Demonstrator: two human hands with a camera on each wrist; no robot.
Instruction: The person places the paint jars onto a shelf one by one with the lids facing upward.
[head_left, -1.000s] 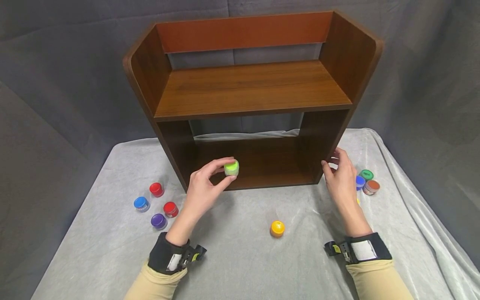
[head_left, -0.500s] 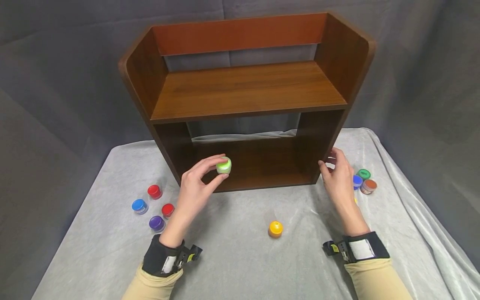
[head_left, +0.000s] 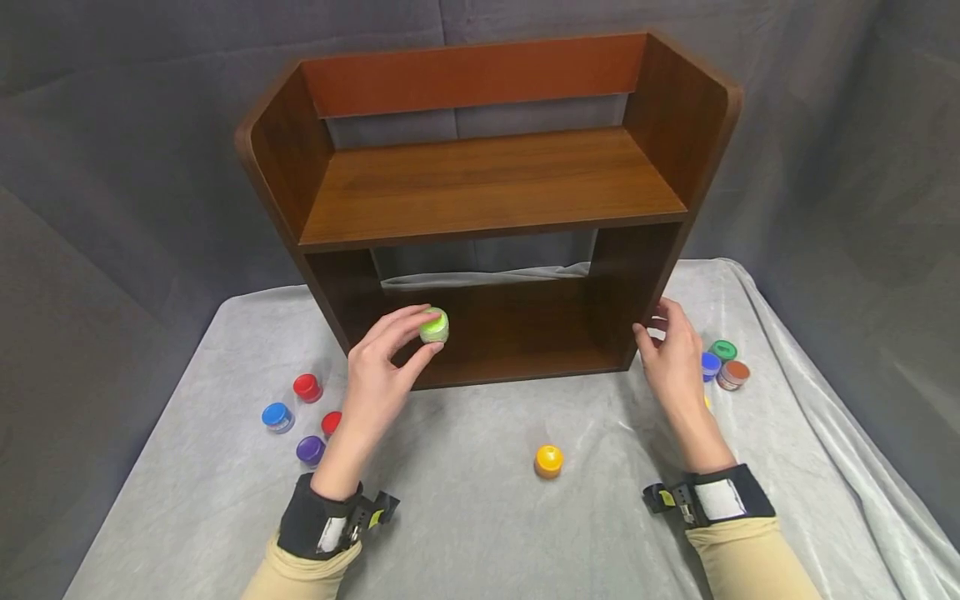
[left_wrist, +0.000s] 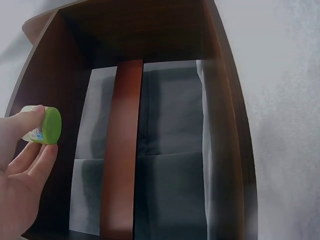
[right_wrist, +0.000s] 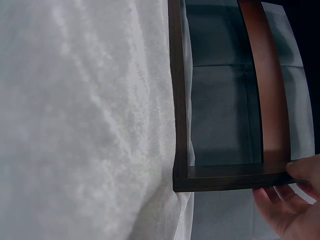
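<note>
My left hand [head_left: 377,375] pinches a small jar with a lime-green lid [head_left: 435,330] between thumb and fingers, in front of the lower left compartment of the brown wooden bookshelf [head_left: 495,179]. In the left wrist view, the jar [left_wrist: 51,125] lies tilted sideways, its green lid facing the shelf's inside. With thumb at the front edge and fingers behind the outer face, my right hand [head_left: 671,362] grips the right side panel [right_wrist: 235,181] of the shelf. A jar with an orange-yellow lid [head_left: 549,461] stands on the cloth between my arms.
Left of my left arm are jars with red [head_left: 307,387], blue [head_left: 277,417] and purple [head_left: 311,450] lids. Beyond my right hand cluster green [head_left: 723,350], brown [head_left: 733,374] and blue [head_left: 710,365] jars, plus a mostly hidden yellow one. Grey cloth [head_left: 480,533] covers the table.
My left hand has drifted left with the lime-green-lidded jar, still pinching it. My right hand keeps its grip on the side panel, and the whole view has shifted slightly.
</note>
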